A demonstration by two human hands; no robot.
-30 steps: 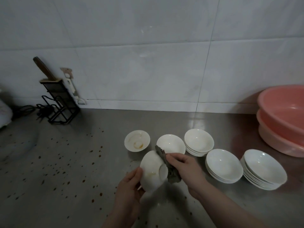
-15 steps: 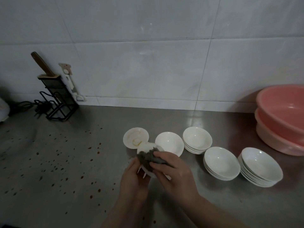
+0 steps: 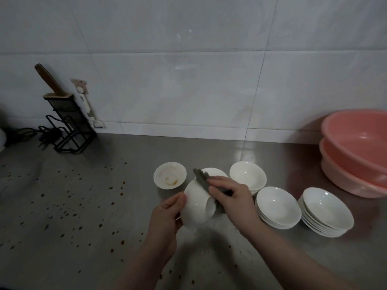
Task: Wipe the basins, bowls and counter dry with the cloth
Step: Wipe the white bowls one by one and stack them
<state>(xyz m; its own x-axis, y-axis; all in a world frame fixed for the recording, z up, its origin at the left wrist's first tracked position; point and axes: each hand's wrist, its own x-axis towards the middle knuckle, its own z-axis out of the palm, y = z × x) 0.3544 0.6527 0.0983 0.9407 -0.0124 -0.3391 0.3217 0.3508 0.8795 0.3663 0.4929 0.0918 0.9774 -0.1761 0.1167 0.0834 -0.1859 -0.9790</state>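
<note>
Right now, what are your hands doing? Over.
Left hand holds bowl, underside up. Right hand presses cloth on it. Nothing in the way.

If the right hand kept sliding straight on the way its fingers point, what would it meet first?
The right hand presses the cloth on the held bowl, fingers pointing up-left. Past that bowl, probably the stained bowl on the counter, though depth is unclear.

Left hand (image 3: 165,216) holds an upturned white bowl (image 3: 196,208) above the counter (image 3: 83,237) while right hand (image 3: 232,197) presses a grey cloth (image 3: 202,178) on it.
</note>
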